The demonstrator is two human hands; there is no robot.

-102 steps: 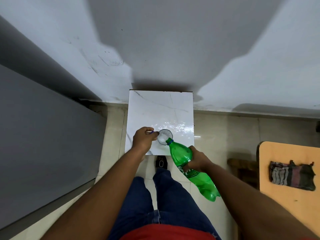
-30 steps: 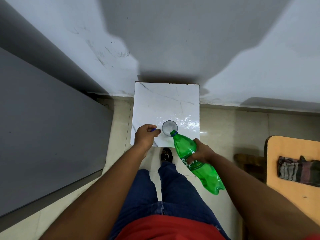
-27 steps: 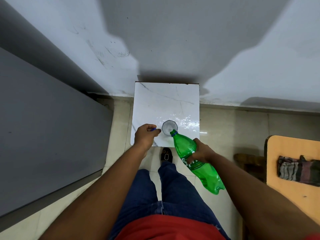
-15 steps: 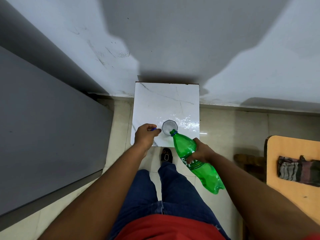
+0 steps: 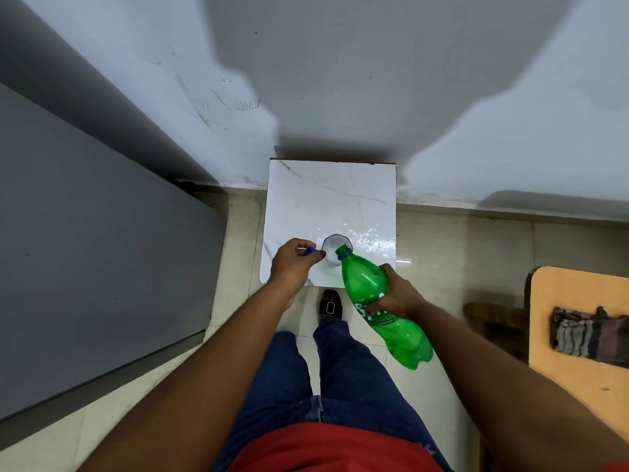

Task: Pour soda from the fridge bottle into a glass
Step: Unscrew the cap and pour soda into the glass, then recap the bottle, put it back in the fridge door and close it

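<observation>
A green soda bottle is tilted with its open mouth over the rim of a clear glass. My right hand grips the bottle around its label. The glass stands near the front edge of a small white marble-top table. My left hand is closed beside the glass on its left, fingertips touching it, and pinches the blue bottle cap. Foamy liquid shows inside the glass.
A grey fridge side fills the left. A pale wall rises behind the table. At the right is an orange tabletop with a striped cloth and a dark wooden stool. My legs and one shoe are below the table.
The bottle's mouth has stayed over the glass with little motion; its neck has lifted slightly. My left hand stays beside the glass with the cap.
</observation>
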